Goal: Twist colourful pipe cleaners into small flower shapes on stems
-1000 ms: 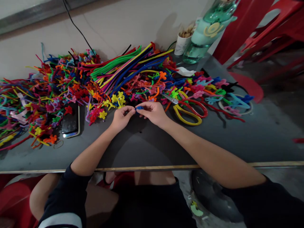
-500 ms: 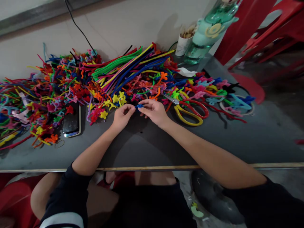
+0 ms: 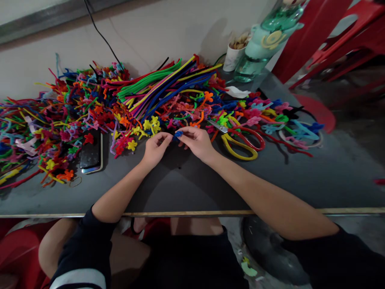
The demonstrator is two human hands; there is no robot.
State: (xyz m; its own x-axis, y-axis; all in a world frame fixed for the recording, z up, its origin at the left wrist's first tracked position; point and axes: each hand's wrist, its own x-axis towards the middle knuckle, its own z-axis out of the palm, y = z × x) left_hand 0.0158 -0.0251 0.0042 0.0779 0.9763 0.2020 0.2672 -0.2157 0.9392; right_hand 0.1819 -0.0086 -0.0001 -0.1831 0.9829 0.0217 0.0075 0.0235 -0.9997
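Both hands meet above the dark table [image 3: 192,188], in front of the heap of pipe cleaners. A small blue pipe cleaner piece [image 3: 178,134], bent into a compact shape, sits between the fingertips. My right hand [image 3: 197,142] pinches it between thumb and fingers. My left hand [image 3: 155,150] is closed in a pinch at the piece's left side; its fingertips partly hide what they grip. Yellow pipe cleaner flowers [image 3: 152,125] lie just beyond my left hand. To the right of my right hand rest scissors [image 3: 240,140] with red and yellow handles.
A bundle of straight pipe cleaners [image 3: 162,88] tops the heap along the wall. A phone [image 3: 91,154] lies at the left. At the back right stand a paper cup [image 3: 234,56] and a green bottle [image 3: 255,54]. Red plastic chairs [image 3: 345,52] are beyond the table's right end.
The blue piece has turned slightly between my fingertips and shows more compactly. Both hands stay in nearly the same place; the whole view has shifted very little.
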